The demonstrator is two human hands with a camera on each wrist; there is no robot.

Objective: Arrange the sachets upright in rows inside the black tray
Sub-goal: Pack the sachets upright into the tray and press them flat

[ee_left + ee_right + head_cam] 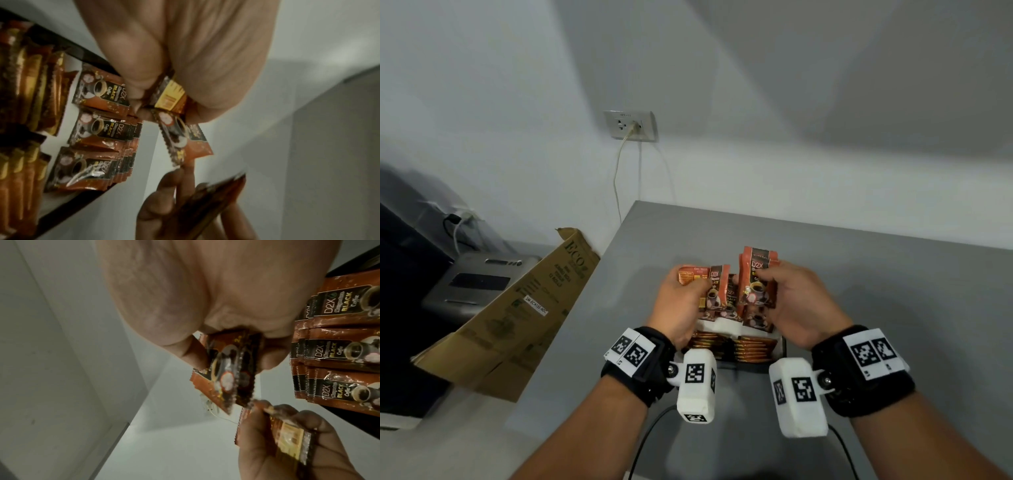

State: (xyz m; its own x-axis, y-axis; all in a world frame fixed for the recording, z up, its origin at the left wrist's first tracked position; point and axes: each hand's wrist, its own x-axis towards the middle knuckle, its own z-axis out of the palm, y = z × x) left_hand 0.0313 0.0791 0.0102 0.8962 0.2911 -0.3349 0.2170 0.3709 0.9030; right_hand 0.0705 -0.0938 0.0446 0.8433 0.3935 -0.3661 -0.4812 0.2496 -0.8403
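The left hand (681, 301) had its grip curled round a few glossy orange-brown foil sachets (702, 284), and the right hand (798, 301) pinched another small sheaf (756, 277), both held over the black tray (783, 346). Each flat packet had crimped, serrated ends and read "D2X Mangosteen BLACK Coffee". Filed sachets (102, 133) stood upright in rows inside the tray on the smooth grey bench (876, 274).

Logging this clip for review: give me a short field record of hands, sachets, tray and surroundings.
left hand: grips sachets, one showing its back label
right hand: grips a small stack of sachets, raised
black tray: on grey table, rows of sachets standing inside
printed text: D2X Black Coffee
surroundings: cardboard box left of table, wall socket
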